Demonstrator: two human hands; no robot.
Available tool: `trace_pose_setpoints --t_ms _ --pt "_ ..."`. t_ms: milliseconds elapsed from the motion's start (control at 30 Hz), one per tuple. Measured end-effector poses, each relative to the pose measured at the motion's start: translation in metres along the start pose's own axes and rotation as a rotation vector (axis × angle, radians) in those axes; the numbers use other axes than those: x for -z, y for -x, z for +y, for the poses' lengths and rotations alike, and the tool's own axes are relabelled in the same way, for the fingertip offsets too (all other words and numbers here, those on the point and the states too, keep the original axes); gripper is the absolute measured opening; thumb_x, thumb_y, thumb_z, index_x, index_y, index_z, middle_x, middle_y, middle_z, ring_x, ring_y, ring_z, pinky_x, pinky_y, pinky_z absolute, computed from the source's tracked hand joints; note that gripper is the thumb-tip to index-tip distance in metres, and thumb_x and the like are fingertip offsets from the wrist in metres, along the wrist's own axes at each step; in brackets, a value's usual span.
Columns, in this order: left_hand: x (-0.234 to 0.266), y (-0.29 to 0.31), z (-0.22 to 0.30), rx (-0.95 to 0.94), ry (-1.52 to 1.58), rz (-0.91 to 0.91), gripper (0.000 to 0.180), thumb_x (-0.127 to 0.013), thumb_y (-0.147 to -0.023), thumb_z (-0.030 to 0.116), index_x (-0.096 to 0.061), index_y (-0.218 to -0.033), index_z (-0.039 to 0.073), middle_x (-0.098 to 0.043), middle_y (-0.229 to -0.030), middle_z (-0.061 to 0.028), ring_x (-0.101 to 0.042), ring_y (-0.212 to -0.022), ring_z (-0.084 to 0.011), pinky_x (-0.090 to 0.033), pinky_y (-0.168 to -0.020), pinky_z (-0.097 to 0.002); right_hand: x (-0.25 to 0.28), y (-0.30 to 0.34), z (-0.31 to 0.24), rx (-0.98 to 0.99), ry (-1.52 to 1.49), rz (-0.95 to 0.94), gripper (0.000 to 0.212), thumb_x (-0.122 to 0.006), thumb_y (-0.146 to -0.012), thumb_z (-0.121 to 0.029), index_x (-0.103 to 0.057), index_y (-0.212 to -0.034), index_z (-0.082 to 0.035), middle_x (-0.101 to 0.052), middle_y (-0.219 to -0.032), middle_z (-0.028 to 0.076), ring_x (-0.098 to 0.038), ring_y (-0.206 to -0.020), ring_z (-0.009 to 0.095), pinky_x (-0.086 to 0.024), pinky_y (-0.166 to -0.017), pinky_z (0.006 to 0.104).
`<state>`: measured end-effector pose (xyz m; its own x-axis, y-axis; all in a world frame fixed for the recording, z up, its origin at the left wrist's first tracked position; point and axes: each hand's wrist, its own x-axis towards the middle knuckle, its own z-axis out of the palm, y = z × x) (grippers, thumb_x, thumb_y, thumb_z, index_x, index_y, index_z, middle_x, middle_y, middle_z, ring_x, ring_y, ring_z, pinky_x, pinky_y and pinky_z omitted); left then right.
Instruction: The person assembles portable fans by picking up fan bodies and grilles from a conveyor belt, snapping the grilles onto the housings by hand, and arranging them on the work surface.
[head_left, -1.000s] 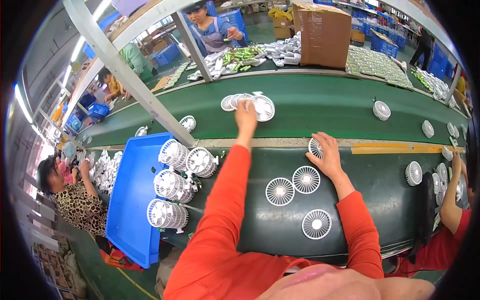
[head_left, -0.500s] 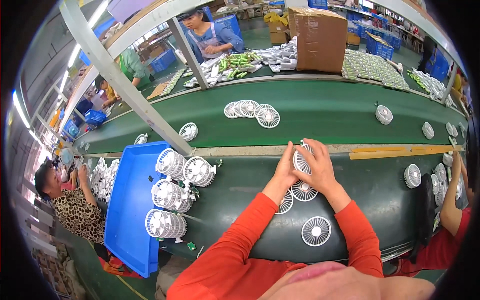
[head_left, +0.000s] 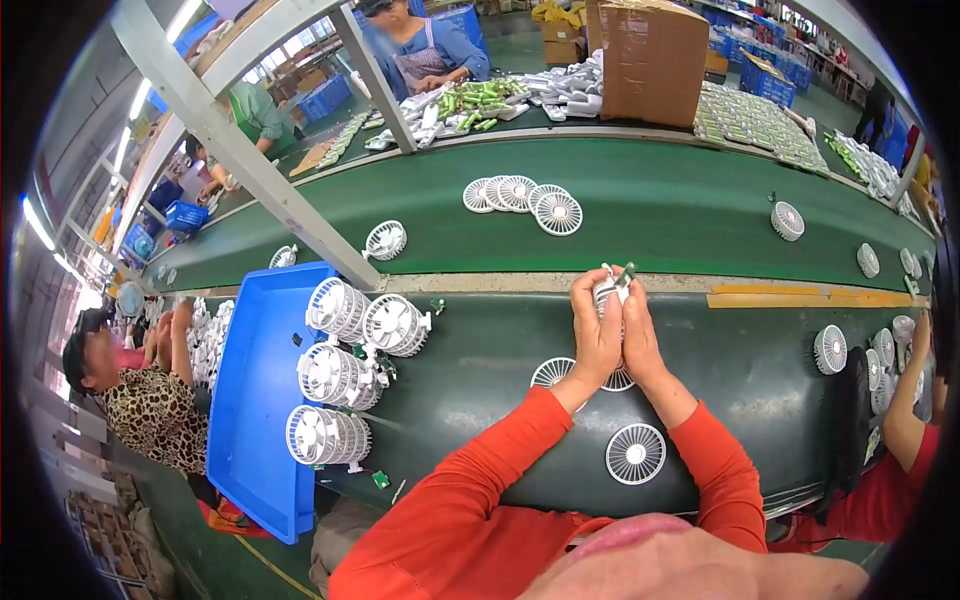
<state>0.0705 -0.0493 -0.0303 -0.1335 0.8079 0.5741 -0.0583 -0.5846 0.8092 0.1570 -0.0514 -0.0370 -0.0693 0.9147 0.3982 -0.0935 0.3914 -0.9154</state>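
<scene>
Above the green work surface, a white round fan head [head_left: 605, 290] is held on edge between my two hands. My left hand [head_left: 596, 338] is closed against its left side, and my right hand [head_left: 641, 335] presses from the right. A small green circuit board [head_left: 627, 272] sticks up at the top, by the fingertips. Palms and fingers hide most of the fan head. Below my wrists lie white fan grilles: one flat and fully visible [head_left: 636, 454], another partly under my left forearm [head_left: 551, 373], and a third mostly hidden under my hands [head_left: 620, 381].
Stacked white fan housings [head_left: 334, 372] stand at the left beside a blue tray [head_left: 250, 400]. Beyond a ledge, a green conveyor belt [head_left: 660, 215] carries overlapping grilles [head_left: 557, 212] and fan heads. A slanted metal post [head_left: 245, 160] rises at left. A co-worker's arm [head_left: 908, 410] reaches in at right.
The fan head has turned from showing its grille face to standing on edge. My hands have come together around it, and the circuit board now shows on top.
</scene>
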Motion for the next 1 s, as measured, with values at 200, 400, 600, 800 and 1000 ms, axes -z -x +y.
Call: trace_pose_setpoints --t_ms 200,400,600,800,1000 --pt "0.023 -0.023 -0.012 -0.049 -0.266 -0.188 0.037 -0.05 -0.097 0.016 -0.042 -0.13 0.002 -0.054 -0.118 -0.0175 -0.054 -0.11 -0.0273 -0.041 -0.096 -0.0367 0.028 -0.023 -0.013 -0.031 0.26 -0.04 0.046 -0.051 -0.095 -0.016 -0.041 -0.138 -0.002 -0.048 -0.134 0.015 -0.046 -0.125 0.023 -0.036 -0.104 0.0339" --pt "0.08 -0.041 -0.057 0.167 -0.263 -0.064 0.03 -0.057 -0.09 0.007 -0.051 -0.119 0.002 -0.064 -0.109 -0.0152 -0.066 -0.088 -0.0251 -0.053 -0.076 -0.0336 0.121 -0.047 -0.006 0.207 1.254 0.34 0.055 -0.073 -0.081 -0.021 -0.052 -0.129 -0.006 -0.049 -0.133 0.02 -0.047 -0.122 0.038 -0.039 -0.101 0.044" --pt "0.071 -0.045 -0.059 0.176 -0.249 -0.012 0.029 -0.055 -0.088 0.003 -0.05 -0.117 0.003 -0.065 -0.107 -0.0144 -0.065 -0.079 -0.0233 -0.052 -0.07 -0.0343 0.089 -0.077 0.009 0.273 1.221 0.227 0.052 -0.072 -0.08 -0.016 -0.055 -0.128 -0.007 -0.047 -0.138 0.021 -0.044 -0.127 0.038 -0.037 -0.105 0.0434" --pt "0.067 -0.047 -0.061 0.146 -0.252 0.006 0.029 -0.054 -0.09 0.004 -0.05 -0.118 0.003 -0.066 -0.107 -0.0138 -0.065 -0.077 -0.0211 -0.052 -0.068 -0.0321 0.061 -0.175 0.071 0.035 0.987 -0.016 0.08 -0.074 -0.079 -0.038 -0.039 -0.142 -0.003 -0.048 -0.137 0.026 -0.046 -0.129 0.037 -0.038 -0.106 0.0407" --pt "0.079 -0.047 -0.057 0.195 -0.305 0.114 0.028 -0.052 -0.088 0.005 -0.052 -0.116 0.005 -0.065 -0.107 -0.013 -0.066 -0.085 -0.0295 -0.052 -0.075 -0.0395 0.027 -0.225 0.121 -0.086 1.007 -0.236 0.08 -0.074 -0.077 -0.047 -0.046 -0.137 -0.002 -0.055 -0.131 0.024 -0.054 -0.121 0.036 -0.042 -0.101 0.0414"
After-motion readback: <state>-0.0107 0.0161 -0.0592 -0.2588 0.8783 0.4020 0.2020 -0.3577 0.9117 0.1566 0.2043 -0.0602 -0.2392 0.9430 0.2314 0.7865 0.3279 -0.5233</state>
